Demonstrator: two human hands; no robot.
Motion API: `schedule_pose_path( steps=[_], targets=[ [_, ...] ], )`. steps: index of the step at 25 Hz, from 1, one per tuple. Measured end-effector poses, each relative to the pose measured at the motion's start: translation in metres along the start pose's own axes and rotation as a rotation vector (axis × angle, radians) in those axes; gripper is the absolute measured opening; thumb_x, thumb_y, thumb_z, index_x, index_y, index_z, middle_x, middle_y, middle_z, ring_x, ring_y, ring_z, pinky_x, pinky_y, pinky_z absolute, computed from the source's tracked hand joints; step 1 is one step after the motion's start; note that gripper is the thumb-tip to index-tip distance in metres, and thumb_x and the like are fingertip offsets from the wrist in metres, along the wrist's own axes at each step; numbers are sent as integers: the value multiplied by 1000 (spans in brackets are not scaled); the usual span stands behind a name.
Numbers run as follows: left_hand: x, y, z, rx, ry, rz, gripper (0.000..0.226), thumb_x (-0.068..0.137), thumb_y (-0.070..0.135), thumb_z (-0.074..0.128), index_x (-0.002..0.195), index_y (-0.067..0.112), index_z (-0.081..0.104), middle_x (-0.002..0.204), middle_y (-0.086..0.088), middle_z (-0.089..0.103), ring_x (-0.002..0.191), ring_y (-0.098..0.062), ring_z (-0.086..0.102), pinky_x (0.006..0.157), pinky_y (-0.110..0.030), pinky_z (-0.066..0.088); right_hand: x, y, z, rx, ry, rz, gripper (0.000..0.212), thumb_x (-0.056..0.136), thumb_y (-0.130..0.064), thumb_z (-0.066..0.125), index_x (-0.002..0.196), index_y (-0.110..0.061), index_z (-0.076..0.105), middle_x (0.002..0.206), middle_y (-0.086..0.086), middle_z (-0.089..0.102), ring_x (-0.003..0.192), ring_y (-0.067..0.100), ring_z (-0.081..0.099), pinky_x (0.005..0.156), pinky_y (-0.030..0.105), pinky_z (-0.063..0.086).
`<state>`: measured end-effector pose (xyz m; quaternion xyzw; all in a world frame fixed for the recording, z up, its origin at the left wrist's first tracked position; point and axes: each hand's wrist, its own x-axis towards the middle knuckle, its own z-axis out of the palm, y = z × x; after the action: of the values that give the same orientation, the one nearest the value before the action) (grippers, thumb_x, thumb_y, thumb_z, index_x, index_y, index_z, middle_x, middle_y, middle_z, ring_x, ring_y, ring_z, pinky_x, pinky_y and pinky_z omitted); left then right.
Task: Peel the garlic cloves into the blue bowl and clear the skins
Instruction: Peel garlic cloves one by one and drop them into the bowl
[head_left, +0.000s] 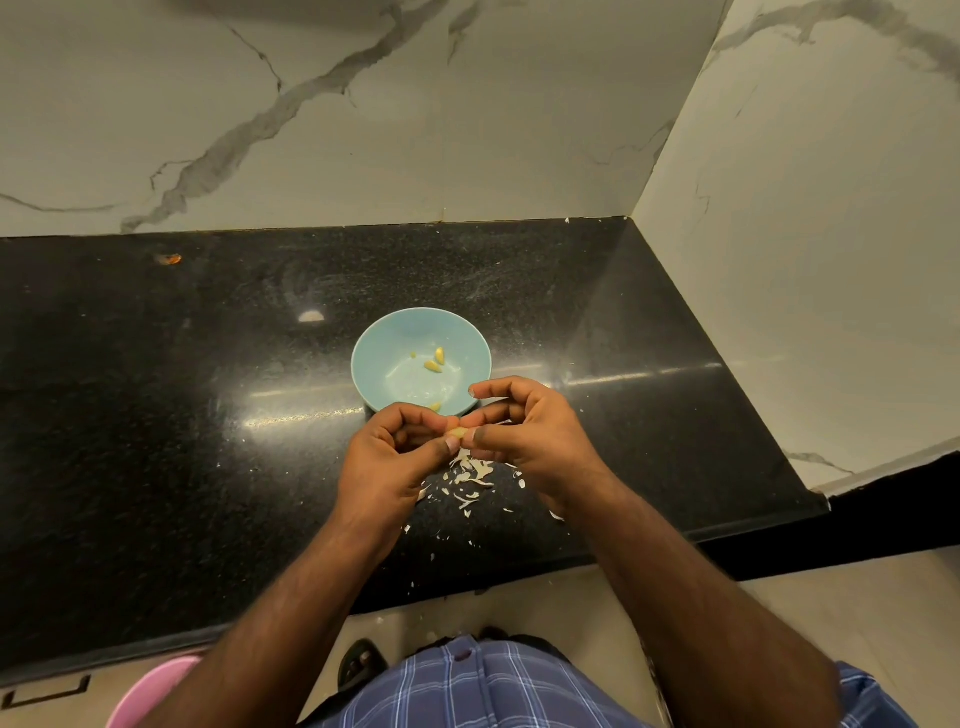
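From my remote seat I saw both hands meeting just in front of the blue bowl (421, 358), above the black speckled counter (156, 415). The left hand (395, 457) had its fingers curled inward, thumb and forefinger pinching a small yellowish garlic clove (457, 431) at its tip. The right hand (524, 431) came in from the other side, its thumb and curled fingers closing on the same clove, so the two thumbs nearly touched (the clove itself was mostly hidden between the fingertips, and I could not tell how much skin was on it).

The bowl sat on the counter just beyond the hands, its near rim partly covered by the knuckles. Inside it lay a few peeled cloves (435, 361): two near the middle, a small bit to their left, and another close to the near rim.

A scatter of pale garlic skins (470, 478) lay on the counter directly beneath and between the wrists, with smaller flecks trailing toward the counter's front edge and a few on the floor below.

The marble-patterned wall (363, 130) rose behind the counter and turned a corner on the right. At the bottom I saw a blue plaid garment (467, 686), and a pink tub (150, 691) at the lower left.
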<state>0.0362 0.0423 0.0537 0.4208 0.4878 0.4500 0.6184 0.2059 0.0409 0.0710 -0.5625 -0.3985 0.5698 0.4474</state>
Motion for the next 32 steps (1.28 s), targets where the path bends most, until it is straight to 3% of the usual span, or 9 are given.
schedule_pose_path(
  steps=[7,11,18,22,27,32],
  targets=[
    [-1,-2,0,-29,-11,30,21,81,-11,74,99,0,68,94,-13,78,95,-28,76,87,-42,61,-2,0,-2,-86,4,-50,38,80,12,74,113,-5,66,94,18,77,91,33,75,82,43,62],
    [0,-2,2,-50,21,53,21,80,-12,74,97,0,68,95,-14,78,95,-28,75,85,-37,63,-7,3,6,-465,99,-216,37,85,-12,76,119,-21,65,88,-3,77,85,11,74,83,38,62],
    [-2,-5,2,-89,20,61,19,80,-8,76,94,2,69,95,-16,77,96,-30,75,85,-41,61,-15,-2,15,-633,117,-307,34,91,-13,66,122,-23,58,84,-8,70,74,6,67,72,30,61],
    [-3,-5,2,-114,6,64,18,81,-6,74,96,2,69,95,-15,78,95,-28,75,83,-36,62,-13,-2,12,-577,94,-263,28,90,-10,66,114,-23,59,82,-7,69,71,4,65,65,21,53],
    [-2,-8,-2,-63,0,75,21,83,-7,73,101,4,69,98,-13,77,98,-28,75,86,-38,61,-8,2,6,-366,69,-158,30,84,-11,74,109,-25,63,87,4,75,82,18,74,81,45,63],
    [0,-11,-3,118,-25,97,26,83,-7,76,100,12,73,95,-11,78,95,-27,75,91,-48,60,-6,3,5,-319,52,-119,30,83,-8,76,106,-23,64,86,8,75,82,21,75,79,45,63]
  ],
)
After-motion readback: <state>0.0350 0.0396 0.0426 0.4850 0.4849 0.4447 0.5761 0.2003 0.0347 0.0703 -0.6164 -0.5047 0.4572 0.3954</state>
